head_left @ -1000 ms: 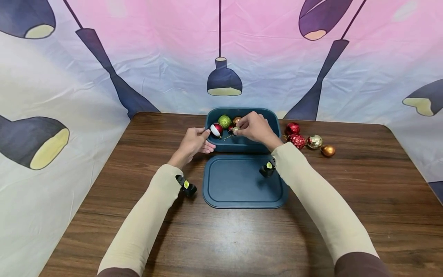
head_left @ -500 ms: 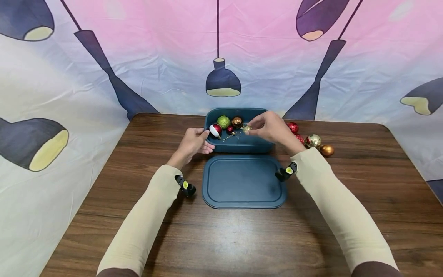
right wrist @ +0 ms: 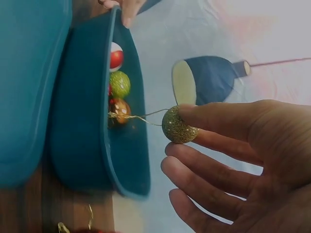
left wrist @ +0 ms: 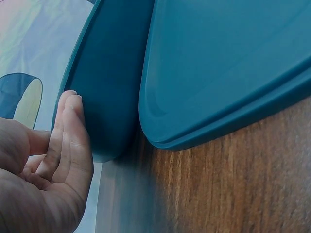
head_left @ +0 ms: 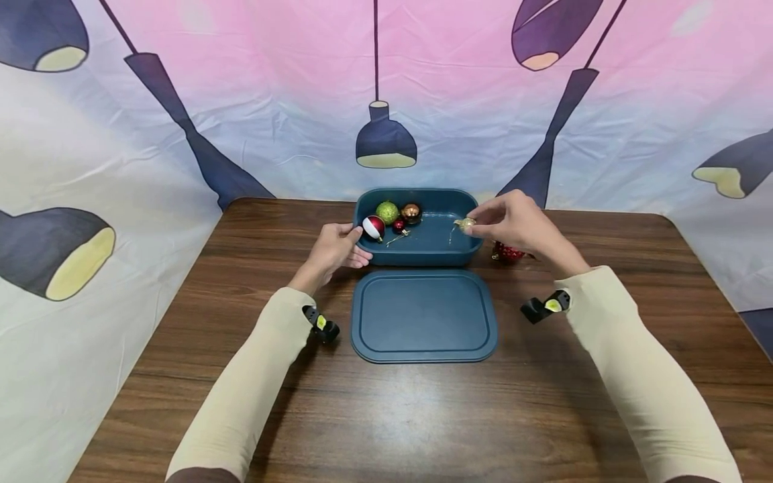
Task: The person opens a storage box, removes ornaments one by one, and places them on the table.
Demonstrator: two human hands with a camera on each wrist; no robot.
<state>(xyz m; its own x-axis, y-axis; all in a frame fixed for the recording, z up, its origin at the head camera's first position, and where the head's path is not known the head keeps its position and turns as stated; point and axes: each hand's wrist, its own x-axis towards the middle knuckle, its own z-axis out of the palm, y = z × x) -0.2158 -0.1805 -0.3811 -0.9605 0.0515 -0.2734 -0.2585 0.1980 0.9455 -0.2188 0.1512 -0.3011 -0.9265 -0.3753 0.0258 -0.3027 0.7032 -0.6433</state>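
My left hand (head_left: 332, 251) holds the left end of a blue-green box (head_left: 435, 258), thumb at the rim and fingers along the outer wall (left wrist: 73, 141). My right hand (head_left: 522, 225) pinches a small gold glitter bauble (right wrist: 177, 126) between thumb and fingers, over the box's right end in the head view. From the bauble trails a thin gold string (right wrist: 148, 118). At the left inside the box lie a green glitter bauble (head_left: 388, 212), a copper bauble (head_left: 411, 213), a red-and-white bauble (head_left: 373, 227) and a small red one (head_left: 398, 225).
A flat blue-green lid (head_left: 424, 316) lies on the wooden table (head_left: 386, 416) in front of the box. Right of the box is a textured red bauble (head_left: 507, 253), partly behind my right hand. A printed curtain (head_left: 302, 134) hangs behind the table.
My right hand has moved right with the gold bauble, away from the other baubles to the box's right end. It now covers most of the baubles outside. My left hand stays put.
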